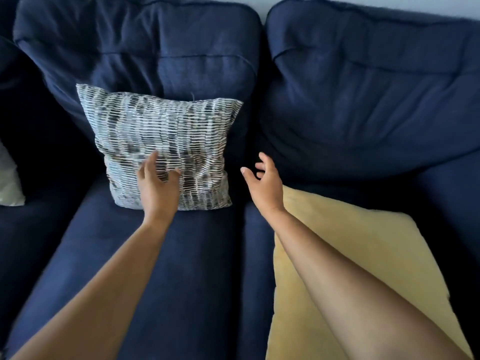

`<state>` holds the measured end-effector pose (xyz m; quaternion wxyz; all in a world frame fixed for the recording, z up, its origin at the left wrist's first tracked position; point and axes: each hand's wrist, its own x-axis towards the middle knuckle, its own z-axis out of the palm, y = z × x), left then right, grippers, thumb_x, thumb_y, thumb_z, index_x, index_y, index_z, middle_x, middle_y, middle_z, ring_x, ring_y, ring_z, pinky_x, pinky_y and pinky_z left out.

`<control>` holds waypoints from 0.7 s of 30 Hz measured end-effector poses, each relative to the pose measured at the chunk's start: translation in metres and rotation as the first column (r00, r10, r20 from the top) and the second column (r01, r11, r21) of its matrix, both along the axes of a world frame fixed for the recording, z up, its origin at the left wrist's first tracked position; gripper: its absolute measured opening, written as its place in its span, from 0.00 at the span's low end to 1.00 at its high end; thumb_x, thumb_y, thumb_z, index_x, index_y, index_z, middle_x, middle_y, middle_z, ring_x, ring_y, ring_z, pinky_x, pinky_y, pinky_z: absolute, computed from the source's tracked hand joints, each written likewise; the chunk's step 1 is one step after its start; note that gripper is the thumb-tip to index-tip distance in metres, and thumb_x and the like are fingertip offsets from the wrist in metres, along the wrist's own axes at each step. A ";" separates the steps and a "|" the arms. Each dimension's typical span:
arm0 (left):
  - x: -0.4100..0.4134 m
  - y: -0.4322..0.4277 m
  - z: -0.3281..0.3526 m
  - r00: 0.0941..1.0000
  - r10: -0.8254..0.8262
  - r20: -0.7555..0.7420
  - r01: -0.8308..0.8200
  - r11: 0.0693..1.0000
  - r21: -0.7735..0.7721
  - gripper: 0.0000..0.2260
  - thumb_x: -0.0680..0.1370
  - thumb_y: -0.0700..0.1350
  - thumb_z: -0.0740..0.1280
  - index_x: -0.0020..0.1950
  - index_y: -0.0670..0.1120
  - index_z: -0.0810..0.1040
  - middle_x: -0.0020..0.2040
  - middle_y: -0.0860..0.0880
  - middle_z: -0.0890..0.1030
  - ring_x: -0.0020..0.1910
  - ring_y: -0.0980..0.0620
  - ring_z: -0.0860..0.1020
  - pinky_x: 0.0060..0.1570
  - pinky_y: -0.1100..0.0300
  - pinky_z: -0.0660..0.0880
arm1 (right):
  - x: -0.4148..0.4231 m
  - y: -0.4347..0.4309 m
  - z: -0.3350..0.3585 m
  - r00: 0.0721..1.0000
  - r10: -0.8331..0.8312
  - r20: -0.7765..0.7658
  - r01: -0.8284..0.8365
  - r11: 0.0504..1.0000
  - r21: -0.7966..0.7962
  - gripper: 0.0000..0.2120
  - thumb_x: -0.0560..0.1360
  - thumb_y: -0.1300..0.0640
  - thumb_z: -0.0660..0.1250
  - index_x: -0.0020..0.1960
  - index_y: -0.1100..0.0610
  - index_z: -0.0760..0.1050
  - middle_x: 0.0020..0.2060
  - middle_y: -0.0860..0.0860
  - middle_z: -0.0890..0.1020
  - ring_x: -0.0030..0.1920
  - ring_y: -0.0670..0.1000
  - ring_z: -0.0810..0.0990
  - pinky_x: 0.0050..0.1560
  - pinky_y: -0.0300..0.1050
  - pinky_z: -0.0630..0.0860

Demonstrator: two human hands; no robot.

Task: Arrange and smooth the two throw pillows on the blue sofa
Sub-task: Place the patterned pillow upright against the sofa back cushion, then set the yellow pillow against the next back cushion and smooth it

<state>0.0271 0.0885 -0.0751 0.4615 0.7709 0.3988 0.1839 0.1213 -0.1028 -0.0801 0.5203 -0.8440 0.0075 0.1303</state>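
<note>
A grey-and-white striped throw pillow (166,136) leans upright against the left back cushion of the blue sofa (202,268). My left hand (158,185) lies open over the lower part of this pillow, fingers spread on its front. My right hand (262,183) hovers open just right of the pillow, over the gap between the two seat cushions, holding nothing. A yellow pillow (368,250) lies flat on the right seat cushion, partly hidden under my right forearm.
Two plump navy back cushions (363,94) fill the rear of the sofa. A pale cushion corner (9,183) shows at the far left edge, on the dark side section of the sofa.
</note>
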 end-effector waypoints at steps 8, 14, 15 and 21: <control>0.006 -0.147 -0.029 0.884 -0.440 -0.159 0.351 0.848 -0.397 0.29 0.80 0.59 0.67 0.78 0.53 0.66 0.75 0.47 0.71 0.71 0.48 0.72 0.62 0.55 0.70 | -0.022 -0.173 0.003 0.986 -0.101 0.135 0.153 0.871 -0.467 0.14 0.80 0.51 0.63 0.64 0.52 0.77 0.58 0.53 0.80 0.61 0.57 0.75 0.63 0.54 0.71; 0.011 -0.241 -0.054 0.766 -0.581 -0.274 0.337 0.727 -0.599 0.40 0.70 0.70 0.68 0.77 0.53 0.65 0.75 0.40 0.71 0.70 0.37 0.72 0.70 0.38 0.70 | -0.030 -0.329 -0.003 0.947 -0.311 -0.077 0.164 0.676 -0.718 0.27 0.79 0.40 0.60 0.73 0.52 0.68 0.68 0.59 0.71 0.68 0.62 0.67 0.67 0.60 0.63; 0.012 -0.253 -0.056 0.772 -0.564 -0.293 0.311 0.737 -0.600 0.44 0.66 0.73 0.68 0.77 0.55 0.64 0.73 0.38 0.72 0.69 0.34 0.73 0.69 0.36 0.70 | -0.031 -0.349 -0.005 0.932 -0.340 -0.126 0.145 0.669 -0.729 0.30 0.78 0.36 0.59 0.75 0.52 0.65 0.70 0.60 0.70 0.69 0.63 0.67 0.67 0.61 0.62; 0.007 -0.296 -0.066 0.809 -0.433 -0.398 0.139 0.798 -0.586 0.64 0.52 0.80 0.70 0.80 0.66 0.39 0.77 0.44 0.66 0.70 0.37 0.70 0.70 0.39 0.68 | -0.041 -0.421 -0.031 0.726 -0.476 -0.495 0.280 0.863 -0.420 0.52 0.68 0.23 0.60 0.81 0.52 0.49 0.76 0.59 0.63 0.73 0.64 0.66 0.71 0.61 0.63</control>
